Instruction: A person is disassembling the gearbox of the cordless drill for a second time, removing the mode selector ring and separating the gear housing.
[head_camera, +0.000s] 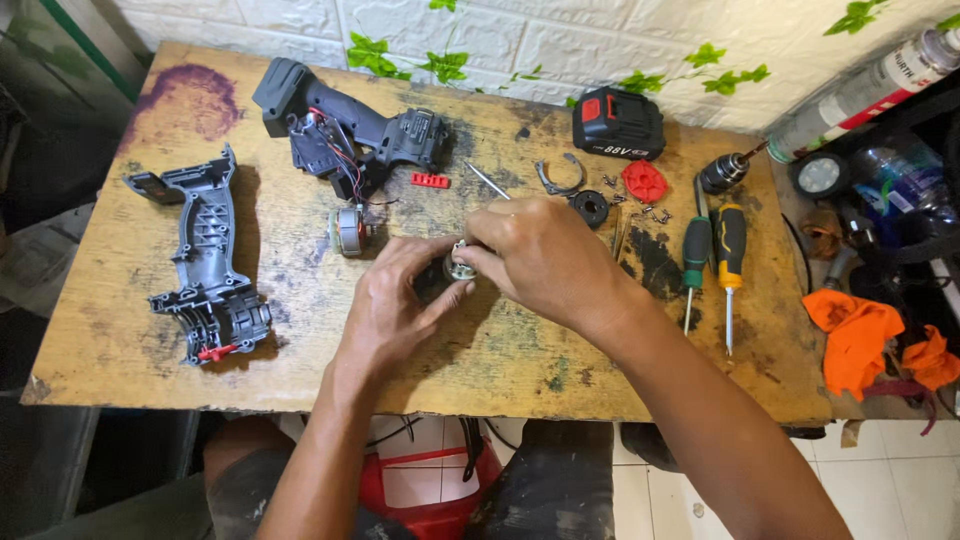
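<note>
- Dismantling of the cordless drill looks well advanced, by my judgement: the drill body (345, 130) lies opened near the far edge of the wooden table (120, 340), wires showing, and its loose shell half (205, 265) lies apart to the left of it.
- Parts already out sit around the drill body: a small motor (348, 230) just in front of it, a red clip (430, 180) to its right, then the battery (618, 122), a red disc (644, 181), a black ring (590, 207) and the chuck (727, 171) farther right.
- Two screwdrivers (712, 255) lie well to the right of the drill body, untouched.
- Still in hand is a small round metal part (459, 266), held over the table in front of the drill body; whether it is coming apart or going together I cannot tell.
- Left hand (395, 295) reaches in from below, palm turned inward, fingers curled and pinching the part from the left.
- Right hand (545, 255) comes across from the right, wrist bent, knuckles up, fingertips closed on the same part from above.
</note>
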